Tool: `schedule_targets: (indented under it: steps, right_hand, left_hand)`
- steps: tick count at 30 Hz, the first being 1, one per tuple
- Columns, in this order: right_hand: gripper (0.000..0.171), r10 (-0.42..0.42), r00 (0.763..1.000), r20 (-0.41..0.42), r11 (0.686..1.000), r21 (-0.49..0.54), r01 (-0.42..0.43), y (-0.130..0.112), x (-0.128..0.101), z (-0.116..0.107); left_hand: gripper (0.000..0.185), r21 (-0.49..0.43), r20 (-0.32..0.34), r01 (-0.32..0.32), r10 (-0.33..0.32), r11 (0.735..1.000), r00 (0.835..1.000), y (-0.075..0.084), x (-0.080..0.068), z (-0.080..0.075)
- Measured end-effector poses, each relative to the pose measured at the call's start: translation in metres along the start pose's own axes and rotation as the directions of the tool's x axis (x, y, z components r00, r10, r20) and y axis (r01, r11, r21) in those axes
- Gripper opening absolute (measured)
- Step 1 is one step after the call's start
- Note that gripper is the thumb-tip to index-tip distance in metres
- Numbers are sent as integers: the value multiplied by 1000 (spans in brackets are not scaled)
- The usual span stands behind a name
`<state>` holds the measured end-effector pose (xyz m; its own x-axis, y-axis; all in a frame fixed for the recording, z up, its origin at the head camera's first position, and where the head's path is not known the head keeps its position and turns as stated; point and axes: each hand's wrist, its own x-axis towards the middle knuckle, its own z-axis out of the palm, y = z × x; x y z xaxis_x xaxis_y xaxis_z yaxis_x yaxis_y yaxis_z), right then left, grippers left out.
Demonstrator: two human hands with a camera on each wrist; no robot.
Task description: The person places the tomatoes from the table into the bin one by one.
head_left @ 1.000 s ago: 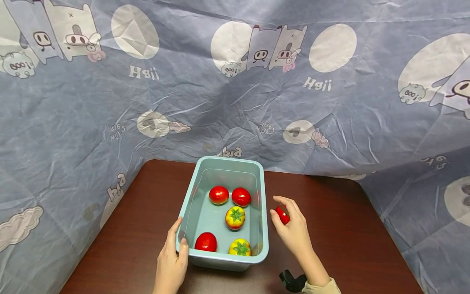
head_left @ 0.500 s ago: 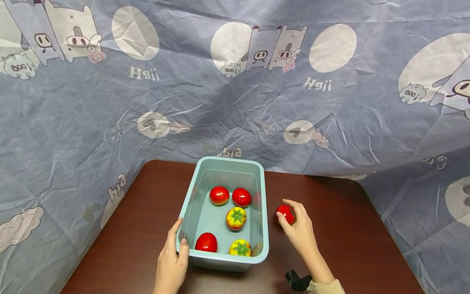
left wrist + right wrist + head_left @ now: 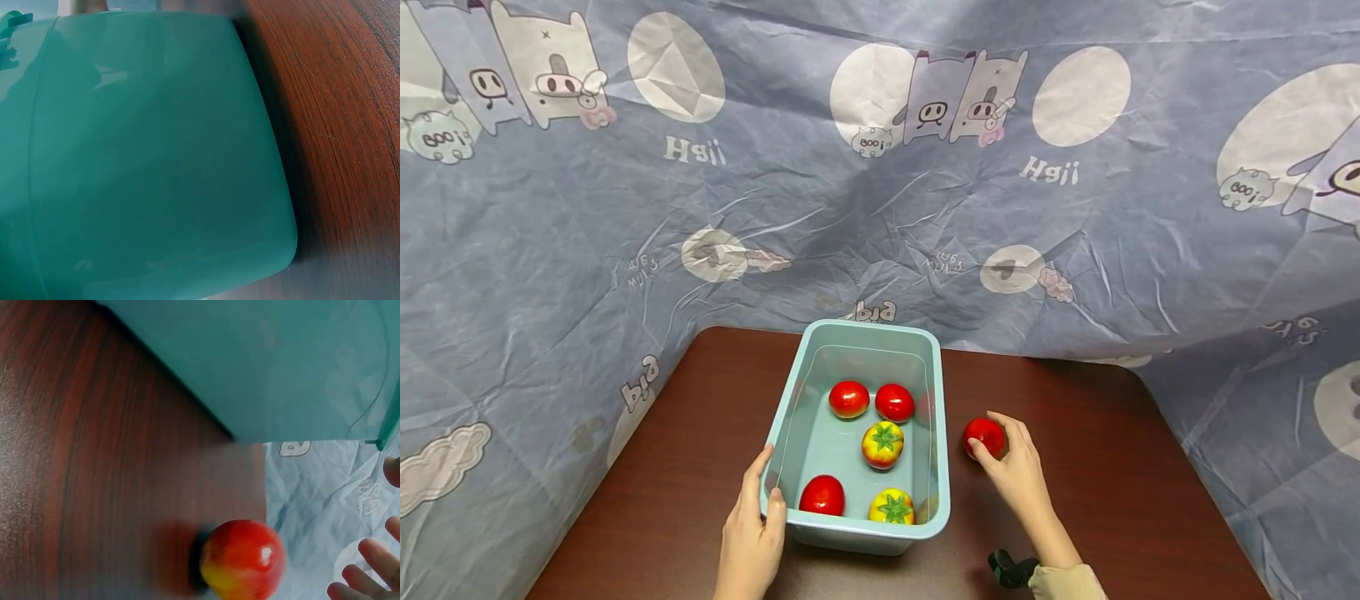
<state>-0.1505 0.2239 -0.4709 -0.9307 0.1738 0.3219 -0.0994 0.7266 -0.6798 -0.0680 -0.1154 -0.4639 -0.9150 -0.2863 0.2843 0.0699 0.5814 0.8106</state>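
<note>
A teal plastic tub (image 3: 150, 156) fills most of the close view, its rounded corner resting on the dark, wood-grained worktop (image 3: 337, 125) at right.

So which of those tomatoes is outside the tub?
The red tomato on the table, right of the tub, at the right hand. The other five lie inside the tub.

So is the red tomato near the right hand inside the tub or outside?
Outside: the red tomato sits on the table beside the tub.
</note>
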Motion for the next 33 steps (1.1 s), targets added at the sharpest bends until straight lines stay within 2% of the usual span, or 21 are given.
schedule_targets:
  steps: [9,17,26,33]
  right_hand:
    - [60,99,992,75,995,-32,-97,17,6,9]
    - [65,117,989,90,992,-55,-113,33,7,20]
    - [76,210,966,151,976,-81,-200,41,9,26]
    - [79,225,961,162,973,-85,-213,46,11,32]
  left_hand:
    - [56,0,19,17,-17,1000,1000,1,0,0]
    - [55,11,24,31,-32,999,999,2,0,1]
    - [56,17,25,30,-31,999,999,1,0,2]
    - [56,23,28,29,-29,999,999,2,1,1]
